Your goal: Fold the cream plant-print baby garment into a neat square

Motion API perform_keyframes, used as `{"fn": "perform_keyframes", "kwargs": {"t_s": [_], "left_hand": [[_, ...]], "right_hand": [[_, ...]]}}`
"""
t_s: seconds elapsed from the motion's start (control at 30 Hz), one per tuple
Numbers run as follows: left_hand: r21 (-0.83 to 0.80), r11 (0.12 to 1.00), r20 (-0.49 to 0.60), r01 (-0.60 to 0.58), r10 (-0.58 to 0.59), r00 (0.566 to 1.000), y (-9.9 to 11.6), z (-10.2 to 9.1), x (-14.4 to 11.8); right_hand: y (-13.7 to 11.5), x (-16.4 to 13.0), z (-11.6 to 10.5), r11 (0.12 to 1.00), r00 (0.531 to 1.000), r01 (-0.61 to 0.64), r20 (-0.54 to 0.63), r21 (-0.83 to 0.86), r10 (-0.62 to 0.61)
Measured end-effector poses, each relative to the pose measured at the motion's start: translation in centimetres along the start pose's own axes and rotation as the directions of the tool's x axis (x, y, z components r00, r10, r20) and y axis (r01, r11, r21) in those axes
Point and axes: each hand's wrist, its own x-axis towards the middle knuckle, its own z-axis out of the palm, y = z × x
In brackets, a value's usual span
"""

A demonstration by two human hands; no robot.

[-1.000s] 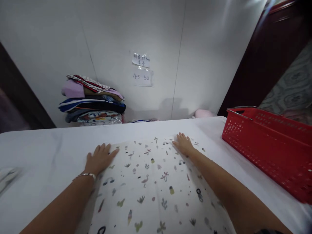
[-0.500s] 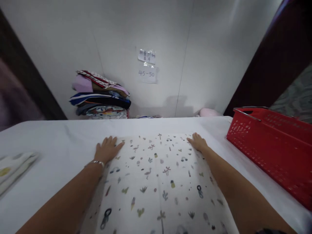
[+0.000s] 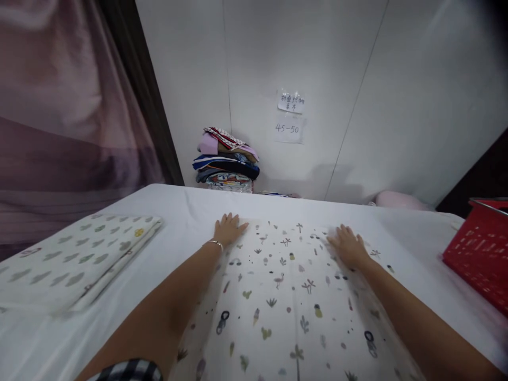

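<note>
A white cloth [image 3: 286,296] printed with small plants and flamingos lies flat on the white table [image 3: 182,206] in front of me. My left hand [image 3: 228,229] rests palm down on the cloth's far left corner, fingers spread, a thin bracelet on its wrist. On the far right part of the cloth my right hand [image 3: 348,246] presses flat, fingers apart. Neither hand holds anything.
A folded white cloth with a green print [image 3: 75,259] lies at the left of the table. A red plastic basket [image 3: 482,254] stands at the right edge. A stack of folded clothes [image 3: 227,166] sits against the far wall below two paper notes [image 3: 290,119]. A curtain [image 3: 67,121] hangs at left.
The view has swung left, bringing the folded cloth and curtain in and pushing the basket to the edge. Both hands stay flat on the cloth's far end.
</note>
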Motion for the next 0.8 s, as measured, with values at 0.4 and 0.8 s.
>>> {"fn": "perform_keyframes", "kwargs": {"t_s": [0.4,0.8], "left_hand": [[-0.006,0.974,0.011,-0.226,0.226,0.974,5.1,2.6,0.0],[0.017,0.946,0.017,-0.322,0.322,0.947,-0.7,-0.3,-9.3]], "right_hand": [[-13.8,3.0,1.0,0.950,0.952,0.262,0.116,0.169,-0.283],[-9.9,-9.9,-0.9,0.894,0.908,0.385,0.081,0.229,-0.412]]}}
